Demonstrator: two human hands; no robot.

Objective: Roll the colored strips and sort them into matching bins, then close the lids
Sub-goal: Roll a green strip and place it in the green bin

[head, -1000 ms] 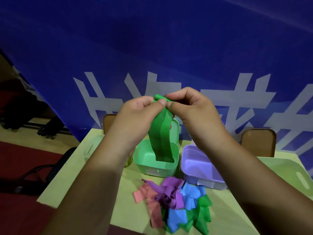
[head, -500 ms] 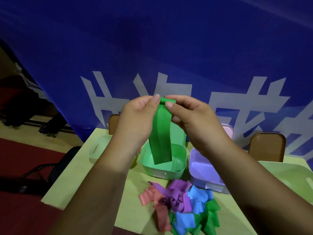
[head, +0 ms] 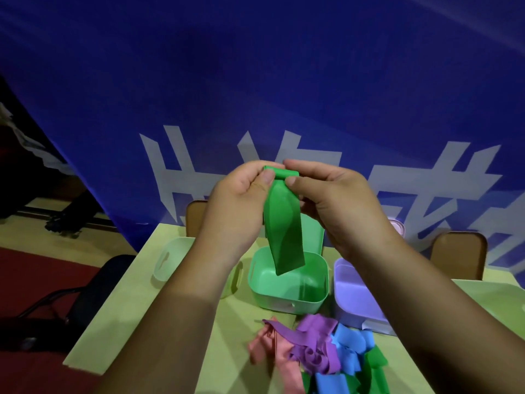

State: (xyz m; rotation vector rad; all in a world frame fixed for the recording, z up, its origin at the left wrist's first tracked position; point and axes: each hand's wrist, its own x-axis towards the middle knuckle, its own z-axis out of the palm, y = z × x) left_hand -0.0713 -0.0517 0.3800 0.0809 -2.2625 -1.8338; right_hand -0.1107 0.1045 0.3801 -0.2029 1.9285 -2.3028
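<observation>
A green strip [head: 284, 228] hangs in the air above the open green bin [head: 287, 291]. Its top end is curled into a small roll. My left hand [head: 241, 194] pinches the left end of that roll and my right hand [head: 326, 194] pinches the right end. The strip's loose tail reaches down to the bin's rim. A purple bin [head: 352, 297] stands right of the green one, partly hidden by my right forearm. A heap of pink, purple, blue and green strips [head: 318, 356] lies on the table in front of the bins.
A pale translucent bin [head: 170, 260] sits at the table's left, behind my left arm. The yellow-green table [head: 136, 302] ends at left, with a dark chair [head: 85, 294] beside it. Two brown chair backs and a blue banner stand behind. A light green lid [head: 497, 297] lies at right.
Both hands have stayed on the strip's top end and the roll there has grown. The view has shifted slightly, so hands and bins sit lower and further right.
</observation>
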